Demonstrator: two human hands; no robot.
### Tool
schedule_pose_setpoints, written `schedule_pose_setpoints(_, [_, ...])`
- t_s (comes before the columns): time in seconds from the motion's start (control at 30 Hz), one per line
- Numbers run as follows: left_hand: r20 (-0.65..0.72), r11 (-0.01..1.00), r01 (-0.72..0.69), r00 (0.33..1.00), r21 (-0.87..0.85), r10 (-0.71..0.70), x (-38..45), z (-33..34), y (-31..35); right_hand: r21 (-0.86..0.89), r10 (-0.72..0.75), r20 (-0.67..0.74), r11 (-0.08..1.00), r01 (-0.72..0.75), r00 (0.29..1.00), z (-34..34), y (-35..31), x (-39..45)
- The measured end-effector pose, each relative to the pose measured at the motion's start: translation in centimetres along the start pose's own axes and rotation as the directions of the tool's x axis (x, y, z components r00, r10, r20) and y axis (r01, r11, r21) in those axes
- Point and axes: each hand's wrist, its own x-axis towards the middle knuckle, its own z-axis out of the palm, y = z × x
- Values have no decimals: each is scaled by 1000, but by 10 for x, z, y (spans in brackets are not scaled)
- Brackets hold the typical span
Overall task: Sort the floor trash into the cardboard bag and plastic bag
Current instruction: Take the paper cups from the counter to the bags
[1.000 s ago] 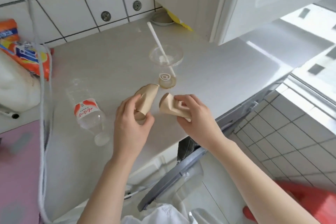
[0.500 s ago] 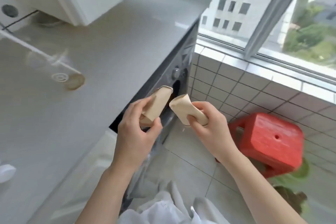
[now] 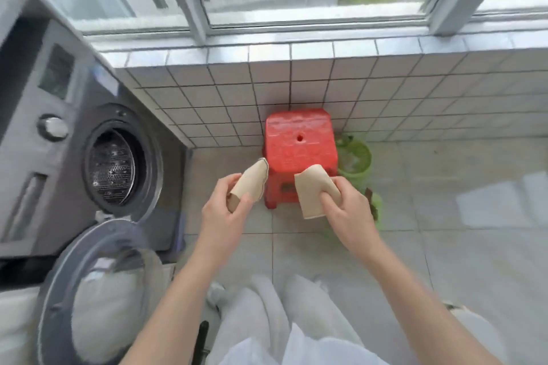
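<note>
Left hand [image 3: 221, 212] gripping flattened cardboard tube [image 3: 250, 182], right hand [image 3: 345, 210] pinching another cardboard piece [image 3: 312, 191], washing machine [image 3: 59, 133] door open.

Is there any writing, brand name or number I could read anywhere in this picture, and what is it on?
None can be read.
Washing machine: the dark display panel and the strip beside it are too blurred to show any characters.
Cardboard piece in the left hand: plain tan piece, no print visible.
Cardboard piece in the right hand: plain tan piece, no print visible.
Red stool: no lettering visible.
</note>
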Motion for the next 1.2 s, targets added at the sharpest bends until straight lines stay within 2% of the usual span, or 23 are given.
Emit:
schedule_pose_setpoints(0.23, [257, 979, 201, 945, 26, -200, 34, 167, -6, -10, 294, -132, 954, -298, 946, -69, 142, 22])
schedule_pose_setpoints(0.37, [361, 953, 290, 882, 89, -303, 67, 252, -31, -6, 476, -138, 876, -482, 868, -84, 221, 43])
schedule_pose_setpoints(0.5, [430, 919, 366, 813, 145, -392, 100, 323, -61, 38, 577, -155, 814, -579, 802, -81, 290, 68])
schedule_pose_setpoints(0.6, [449, 883, 402, 760, 244, -470, 126, 377, -103, -2, 616, -139, 783, -622, 775, -64, 346, 90])
schedule_pose_setpoints(0.73, [478, 814, 271, 698, 513, -534, 154, 435, -171, -77, 667, -84, 737, -672, 741, -28, 417, 118])
schedule_pose_setpoints(0.83, [468, 747, 265, 640, 609, -609, 171, 471, -211, -201, 669, -4, 728, -656, 744, 4, 463, 137])
schedule_pose_setpoints(1.03, [494, 719, 168, 620, 674, -609, 200, 530, -267, -354, 666, 135, 724, -592, 734, 57, 524, 171])
schedule_pose_setpoints(1.2, [475, 733, 184, 654, 655, -589, 219, 560, -296, -354, 640, 163, 749, -560, 751, 90, 552, 193])
